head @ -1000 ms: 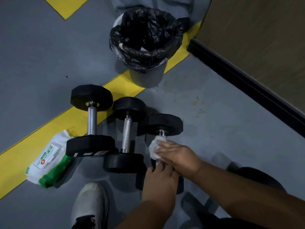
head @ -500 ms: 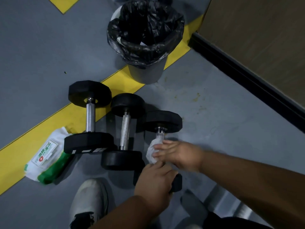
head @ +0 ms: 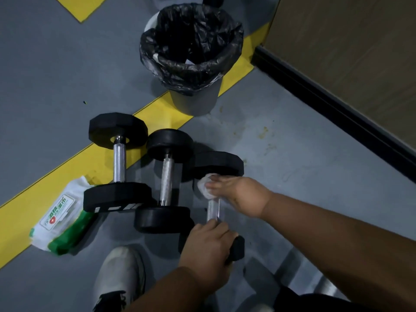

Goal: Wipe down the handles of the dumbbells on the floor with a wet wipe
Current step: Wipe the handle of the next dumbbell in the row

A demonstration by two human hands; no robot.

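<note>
Grey floor (head: 56, 70): right hand (head: 238, 194) grips wipe (head: 203, 186) on dumbbell (head: 217, 167) handle (head: 212, 210); left hand (head: 208, 244) holds its weight. Next, likely rubbing downward.

A grey floor (head: 56, 70) crossed by a yellow stripe (head: 67, 170) carries three dumbbells side by side: the left dumbbell (head: 119, 162) partly on the stripe, the middle dumbbell (head: 166, 180) touching it, the right dumbbell (head: 217, 167) just beside. A wet wipe pack (head: 59, 221) lies at the left, a lined bin (head: 191, 57) stands farther off, and a white shoe (head: 121, 273) rests nearest
</note>
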